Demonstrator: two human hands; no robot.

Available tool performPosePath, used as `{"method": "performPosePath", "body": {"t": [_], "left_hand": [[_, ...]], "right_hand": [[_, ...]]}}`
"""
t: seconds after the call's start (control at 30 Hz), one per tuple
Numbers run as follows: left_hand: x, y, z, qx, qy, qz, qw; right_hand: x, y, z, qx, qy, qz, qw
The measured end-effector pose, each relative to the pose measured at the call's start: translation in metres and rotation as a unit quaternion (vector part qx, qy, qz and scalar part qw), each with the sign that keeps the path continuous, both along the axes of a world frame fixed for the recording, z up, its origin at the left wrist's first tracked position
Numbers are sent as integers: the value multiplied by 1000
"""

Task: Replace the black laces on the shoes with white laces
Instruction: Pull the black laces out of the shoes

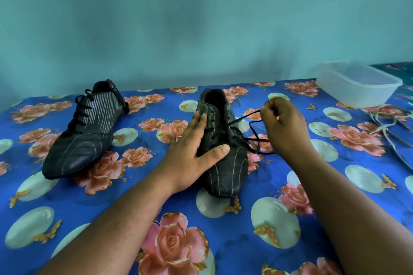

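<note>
while my left hand (194, 140) lies flat and open on the near shoe (223, 140) on the floral counter (89, 207), my right grip (283, 123) pinches its black lace (250, 134), half unthreaded; next i judge it must pull free of the lower eyelets.

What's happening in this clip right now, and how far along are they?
A person is unlacing the near shoe on a floral tablecloth. The left hand rests flat on that shoe to steady it, while the right hand pinches the black lace and draws it out; the upper eyelets look empty, the lower ones remain threaded. The other shoe, to the left, is fully laced in black. The white laces lie untouched at the right, beside a clear plastic container.
</note>
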State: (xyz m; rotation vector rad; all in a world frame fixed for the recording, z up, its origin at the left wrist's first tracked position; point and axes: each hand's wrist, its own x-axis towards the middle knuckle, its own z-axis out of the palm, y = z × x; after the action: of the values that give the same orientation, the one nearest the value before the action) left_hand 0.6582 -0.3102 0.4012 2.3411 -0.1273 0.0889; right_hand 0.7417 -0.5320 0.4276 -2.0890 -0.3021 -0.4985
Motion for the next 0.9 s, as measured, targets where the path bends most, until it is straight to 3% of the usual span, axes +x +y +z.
{"method": "performPosePath", "body": {"t": [0.2, 0.43, 0.7, 0.9], "left_hand": [[0, 0, 1, -1, 3, -2, 1000], [-1, -1, 2, -1, 5, -2, 1000], [-2, -2, 3, -3, 9, 3, 1000], [-1, -2, 2, -4, 8, 4, 1000]], "right_hand": [[10, -9, -3, 36, -1, -87, 996], [15, -15, -5, 29, 47, -106, 993], [-7, 10, -13, -96, 2, 105, 990], [-9, 10, -9, -120, -8, 157, 980]]}}
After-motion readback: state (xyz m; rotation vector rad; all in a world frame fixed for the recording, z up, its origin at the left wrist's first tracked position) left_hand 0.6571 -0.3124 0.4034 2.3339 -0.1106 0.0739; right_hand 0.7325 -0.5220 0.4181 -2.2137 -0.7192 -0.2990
